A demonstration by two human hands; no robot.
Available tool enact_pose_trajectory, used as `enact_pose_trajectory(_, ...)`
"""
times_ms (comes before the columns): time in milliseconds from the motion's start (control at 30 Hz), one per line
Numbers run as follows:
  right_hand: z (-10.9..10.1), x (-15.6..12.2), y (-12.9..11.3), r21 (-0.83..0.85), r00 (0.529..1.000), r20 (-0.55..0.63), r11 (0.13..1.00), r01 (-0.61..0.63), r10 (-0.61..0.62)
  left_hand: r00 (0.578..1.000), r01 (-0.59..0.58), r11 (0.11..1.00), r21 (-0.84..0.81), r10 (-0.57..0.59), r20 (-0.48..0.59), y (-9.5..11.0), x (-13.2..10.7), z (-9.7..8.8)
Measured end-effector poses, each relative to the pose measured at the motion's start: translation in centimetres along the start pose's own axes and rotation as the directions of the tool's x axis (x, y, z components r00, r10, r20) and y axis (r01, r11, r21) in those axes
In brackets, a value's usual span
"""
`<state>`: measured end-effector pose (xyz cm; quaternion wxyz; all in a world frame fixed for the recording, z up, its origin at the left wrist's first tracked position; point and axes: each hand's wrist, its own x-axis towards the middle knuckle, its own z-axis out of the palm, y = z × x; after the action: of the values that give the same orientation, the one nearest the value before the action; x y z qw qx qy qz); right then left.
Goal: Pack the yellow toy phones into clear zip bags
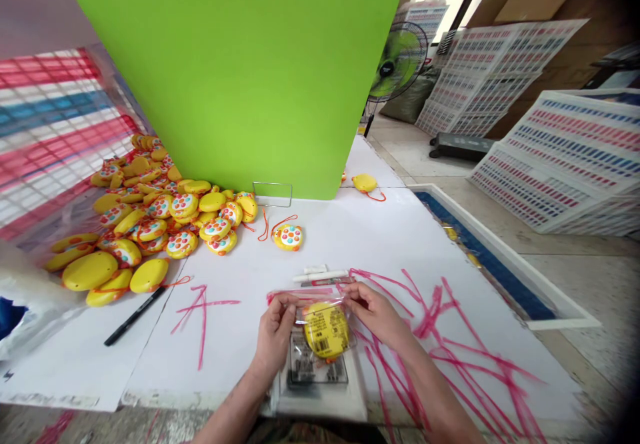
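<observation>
A clear plastic bag [302,320] with a yellow toy [327,331] inside lies between my hands, over a stack of flat bags [320,391] at the table's near edge. Printed black text and a barcode show on the bag in front of the toy. My left hand [276,327] pinches the bag's upper left corner. At the upper right corner, my right hand [373,311] grips the same bag between thumb and fingers. Just beyond the hands lie a white marker [320,275] and several thin pink strips [300,292].
Many yellow toys with coloured dots [183,205] are heaped at the left. One toy [289,237] lies apart, near a wire stand [273,194] and a green panel [240,77]. A black marker [134,316] rests at left. A white-rimmed crate [480,257] stands right of the table.
</observation>
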<state>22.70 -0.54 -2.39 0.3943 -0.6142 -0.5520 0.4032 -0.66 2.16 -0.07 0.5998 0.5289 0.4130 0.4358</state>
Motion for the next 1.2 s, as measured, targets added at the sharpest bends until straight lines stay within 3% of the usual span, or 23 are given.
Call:
enact_pose_trajectory(467, 0.08, 0.04, 0.56, -0.007, 1.0, -0.009, 1.0, 0.024, -0.024, 1.0, -0.031, 0.999, 0.03, 0.031, 0.0, -0.32, 0.01, -0.12)
enact_pose_trajectory(833, 0.87, -0.31, 0.31, -0.085, 0.992, -0.11, 0.995, 0.051, -0.06, 0.998, -0.05, 0.99, 0.13, 0.053, -0.02, -0.86, 0.17, -0.39)
enact_pose_trajectory(1200, 0.99, -0.37, -0.29, -0.112, 0.989, -0.136, 0.992, 0.05, -0.066, 0.999, -0.028, 0.995, 0.101, 0.03, -0.023, -0.26, 0.04, -0.22)
